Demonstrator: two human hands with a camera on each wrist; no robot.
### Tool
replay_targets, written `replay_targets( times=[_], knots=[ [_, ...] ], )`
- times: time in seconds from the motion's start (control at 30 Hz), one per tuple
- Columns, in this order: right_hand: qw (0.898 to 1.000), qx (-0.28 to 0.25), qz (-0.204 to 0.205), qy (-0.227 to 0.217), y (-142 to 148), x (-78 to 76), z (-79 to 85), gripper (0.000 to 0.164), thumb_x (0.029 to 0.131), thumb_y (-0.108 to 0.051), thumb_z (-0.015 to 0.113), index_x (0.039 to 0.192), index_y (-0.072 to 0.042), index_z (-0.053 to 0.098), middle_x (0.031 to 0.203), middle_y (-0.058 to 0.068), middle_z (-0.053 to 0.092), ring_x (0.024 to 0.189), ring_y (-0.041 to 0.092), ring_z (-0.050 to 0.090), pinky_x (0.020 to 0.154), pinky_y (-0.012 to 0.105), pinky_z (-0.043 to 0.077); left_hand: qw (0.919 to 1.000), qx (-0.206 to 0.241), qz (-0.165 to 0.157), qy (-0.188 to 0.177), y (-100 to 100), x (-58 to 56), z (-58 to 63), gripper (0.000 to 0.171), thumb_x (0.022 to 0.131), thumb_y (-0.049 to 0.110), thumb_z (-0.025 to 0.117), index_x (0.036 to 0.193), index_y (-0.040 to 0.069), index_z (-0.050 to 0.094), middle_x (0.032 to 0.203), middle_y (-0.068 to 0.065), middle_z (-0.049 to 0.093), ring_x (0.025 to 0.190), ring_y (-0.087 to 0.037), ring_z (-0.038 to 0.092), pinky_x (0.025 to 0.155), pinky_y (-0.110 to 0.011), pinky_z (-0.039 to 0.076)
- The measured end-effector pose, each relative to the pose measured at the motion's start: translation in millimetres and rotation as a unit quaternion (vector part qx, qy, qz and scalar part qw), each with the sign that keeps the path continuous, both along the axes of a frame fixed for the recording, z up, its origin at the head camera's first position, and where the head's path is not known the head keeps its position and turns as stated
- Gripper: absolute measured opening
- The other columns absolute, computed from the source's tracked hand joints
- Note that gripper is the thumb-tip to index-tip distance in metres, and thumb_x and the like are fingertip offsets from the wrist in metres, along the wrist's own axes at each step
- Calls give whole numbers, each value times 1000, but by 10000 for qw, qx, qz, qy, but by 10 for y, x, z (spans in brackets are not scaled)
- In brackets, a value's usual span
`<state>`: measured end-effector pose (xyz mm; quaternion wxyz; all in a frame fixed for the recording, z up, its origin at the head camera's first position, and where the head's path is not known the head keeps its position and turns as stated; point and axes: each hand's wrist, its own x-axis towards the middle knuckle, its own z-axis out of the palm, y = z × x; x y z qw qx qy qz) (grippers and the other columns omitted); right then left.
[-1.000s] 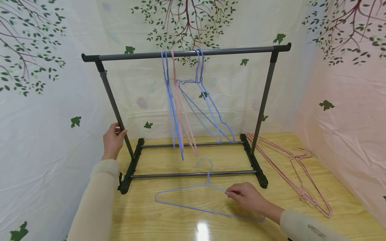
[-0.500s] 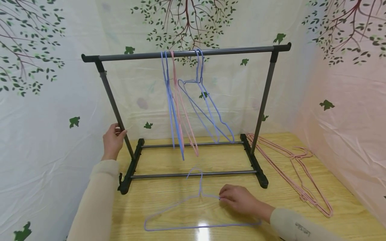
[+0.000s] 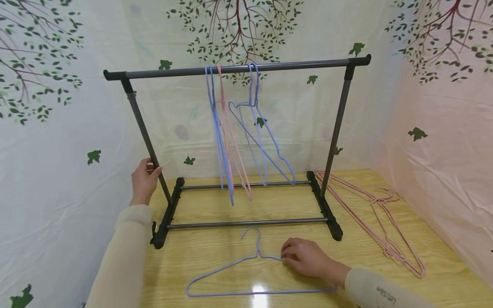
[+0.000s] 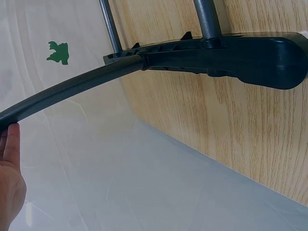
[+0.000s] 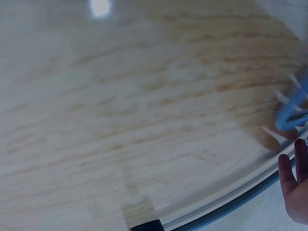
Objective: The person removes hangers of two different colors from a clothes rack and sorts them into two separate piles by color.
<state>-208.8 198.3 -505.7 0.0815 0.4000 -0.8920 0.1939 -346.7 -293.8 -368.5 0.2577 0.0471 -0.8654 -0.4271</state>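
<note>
On the left, my left hand grips the upright post of a dark metal clothes rack, thumb in front. The left wrist view shows its fingertips against that post. A blue clothes hanger lies on the table in front of the rack, hook toward the rail. At its right shoulder my right hand pinches the wire, covering part of it. In the right wrist view, blurred blue wire shows above the fingers of this hand.
Blue hangers and pink hangers hang along the rail's middle, with more blue hangers to their right. Several pink hangers lie stacked on the wooden table to the right. Leaf-print sheets surround the table.
My right hand has drawn the blue hanger down and toward me, away from the rack's lower bars, flat on the table. Hanging blue hangers have swung slightly left. My left hand stays put.
</note>
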Motion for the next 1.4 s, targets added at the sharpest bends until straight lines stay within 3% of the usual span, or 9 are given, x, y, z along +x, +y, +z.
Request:
replay_targets(
  times=[0.17,0.37,0.6,0.73,0.83,0.97,1.1,1.4],
  knots=[
    [9998,-40,-178,123,24,-12,61,11,92,-20,71,99,-13,78,105,-4,68,95,14,66,78,36,57,10000,-27,7,10,-6,-8,-9,41,102,18,58,137,-1,50,121,-28,61,112,-41,61,91,-53,50],
    [9974,-259,-666,63,81,-72,220,14,93,-19,71,102,-10,77,109,0,68,93,18,69,75,36,58,10000,-14,-29,-12,-8,-1,-10,41,102,18,57,138,-1,49,123,-28,60,113,-42,60,92,-53,50],
    [9881,-958,-1074,541,192,-238,585,13,92,-17,73,102,-11,77,105,1,70,79,12,68,64,28,55,10000,-35,-36,-28,-5,-22,-20,42,103,18,56,138,-2,48,123,-29,60,114,-42,60,92,-54,50],
    [9765,-1474,-1404,700,239,-369,879,14,92,-15,72,104,-9,76,105,4,71,59,5,60,57,29,52,10000,-24,-39,-35,-1,-20,-17,42,103,18,56,139,-2,48,123,-29,60,114,-42,60,92,-54,50],
    [9667,-1813,-1627,781,247,-460,1126,15,94,-15,70,106,-8,76,105,7,72,63,12,63,64,36,55,10000,-24,-38,-42,-1,-9,-15,42,103,18,56,139,-2,48,124,-29,59,114,-42,60,92,-54,50],
    [9518,-2303,-1833,866,215,-554,1439,17,96,-14,68,108,-3,75,101,10,72,84,25,69,76,46,57,10000,-32,-44,-65,3,1,-11,43,103,19,55,140,-2,47,125,-29,59,115,-43,59,92,-54,50],
    [9377,-2732,-1980,834,122,-605,1710,23,98,-17,65,112,0,73,103,14,71,88,29,70,74,46,58,10000,-36,-29,-74,7,12,-5,43,103,19,55,140,-2,47,125,-29,59,115,-43,59,93,-54,50],
    [9253,-3088,-2133,538,-185,-612,2179,33,102,-29,59,121,-4,71,114,13,70,101,27,67,85,45,56,9999,-1,-87,-120,10,33,-3,44,104,21,54,141,-1,46,127,-29,58,116,-43,58,93,-55,49]
  ],
)
